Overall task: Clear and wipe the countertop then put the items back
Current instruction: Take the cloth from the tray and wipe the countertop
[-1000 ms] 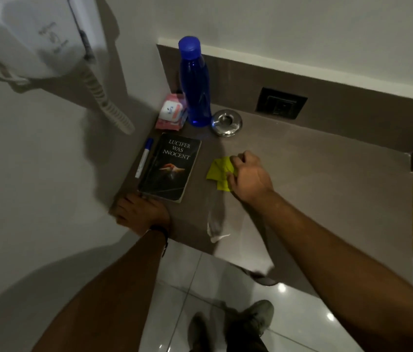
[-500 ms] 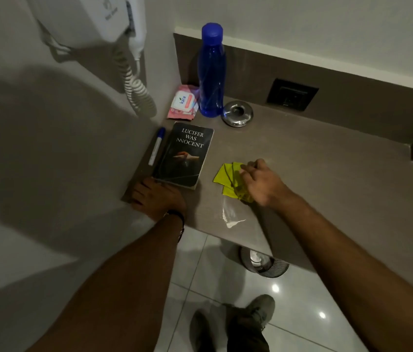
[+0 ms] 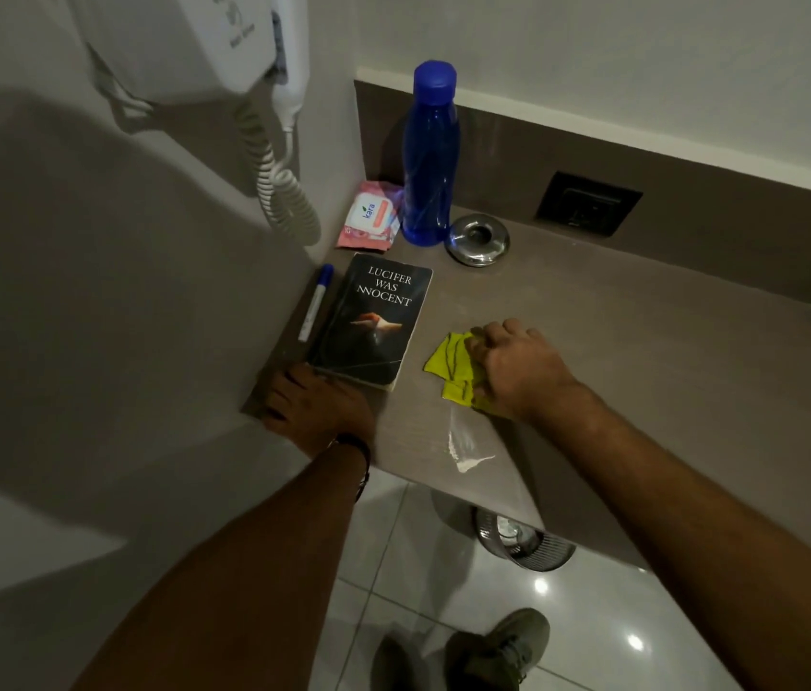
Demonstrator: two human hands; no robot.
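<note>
A crumpled yellow cloth (image 3: 448, 361) lies on the brown countertop (image 3: 643, 351), right of a dark paperback book (image 3: 373, 321). My right hand (image 3: 518, 366) lies on the cloth's right part with fingers curled over it. The fingers of my left hand (image 3: 309, 401) rest flat on the counter's front left corner, just below the book. A blue-capped pen (image 3: 316, 304) lies along the wall left of the book. At the back corner stand a blue bottle (image 3: 428, 157), a pink wipes pack (image 3: 368, 216) and a round metal ashtray (image 3: 478, 239).
A white wall unit with a coiled cord (image 3: 224, 42) hangs above the left wall. A black socket (image 3: 588, 202) sits in the backsplash. A white smear (image 3: 466, 453) marks the front edge. A mesh bin (image 3: 523, 541) stands on the tiled floor below.
My view has moved in closer. The right hand has stayed on the yellow cloth and shifted it slightly on the counter. The left hand has kept its place at the corner.
</note>
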